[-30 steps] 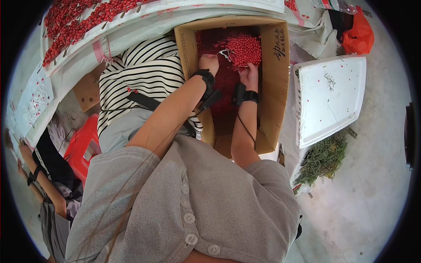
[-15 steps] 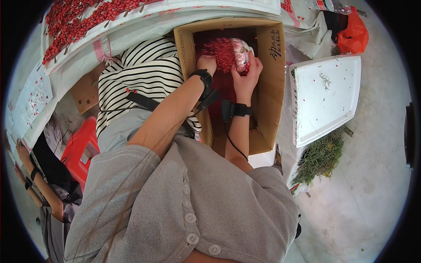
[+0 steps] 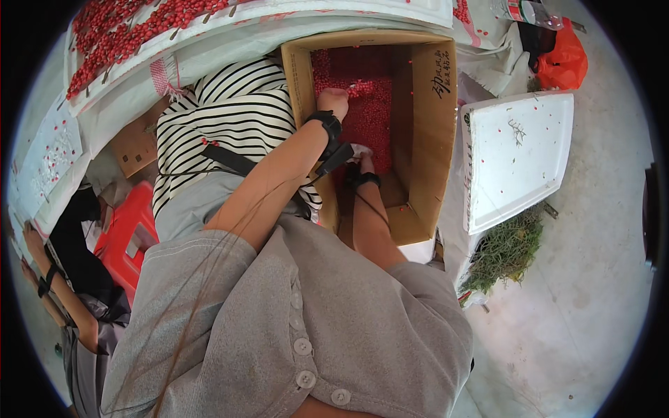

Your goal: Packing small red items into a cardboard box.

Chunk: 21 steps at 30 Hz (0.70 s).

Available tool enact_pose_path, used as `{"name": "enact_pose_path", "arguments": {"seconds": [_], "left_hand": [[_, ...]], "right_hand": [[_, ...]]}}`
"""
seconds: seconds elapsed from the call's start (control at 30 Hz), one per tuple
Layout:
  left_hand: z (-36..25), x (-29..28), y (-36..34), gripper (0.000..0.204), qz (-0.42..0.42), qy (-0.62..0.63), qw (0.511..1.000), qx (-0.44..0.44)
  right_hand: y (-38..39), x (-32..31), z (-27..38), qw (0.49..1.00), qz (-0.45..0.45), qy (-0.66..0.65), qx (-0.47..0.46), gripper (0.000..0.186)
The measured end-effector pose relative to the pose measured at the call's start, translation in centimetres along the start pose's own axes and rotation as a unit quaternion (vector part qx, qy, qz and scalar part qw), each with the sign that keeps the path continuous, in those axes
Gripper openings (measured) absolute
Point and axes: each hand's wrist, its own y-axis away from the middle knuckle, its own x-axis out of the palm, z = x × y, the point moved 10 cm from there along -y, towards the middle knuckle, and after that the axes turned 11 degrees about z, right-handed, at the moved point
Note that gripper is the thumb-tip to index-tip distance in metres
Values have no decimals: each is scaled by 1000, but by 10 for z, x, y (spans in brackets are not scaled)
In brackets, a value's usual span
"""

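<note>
Both of the person's hands reach into an open cardboard box [image 3: 437,139], and the red berries [image 3: 373,118] lie deep inside it, just to the right of the left fingers and above the right ones. The left hand [image 3: 334,103] is curled, knuckles up, with a small pale-and-red patch showing beside its fingertips; whether it grips that cannot be told. The right hand [image 3: 366,164] is lower in the box, next to a pale, rounded object [image 3: 359,150] at its fingertips; its fingers are too hidden to tell how firmly they hold it. Left of the left fingers is a striped cloth [image 3: 230,125]; well to the right of the right fingers are a white lid [image 3: 519,164] and, below it, green stems [image 3: 506,254].
</note>
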Motion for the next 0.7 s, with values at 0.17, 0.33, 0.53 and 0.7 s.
{"name": "enact_pose_path", "arguments": {"seconds": [0.17,0.33,0.53,0.7], "left_hand": [[-5,-4,0,10,-14,-71,997,38],[-15,-7,10,11,-34,-122,991,52],[-19,-14,11,7,-82,-68,992,73],[-17,-14,7,6,-82,-78,990,80]], "right_hand": [[-56,33,-14,989,124,76,12,35],[-82,96,14,972,173,90,132,25],[-49,166,127,985,168,51,0,26],[-15,176,147,959,239,-140,-55,19]]}}
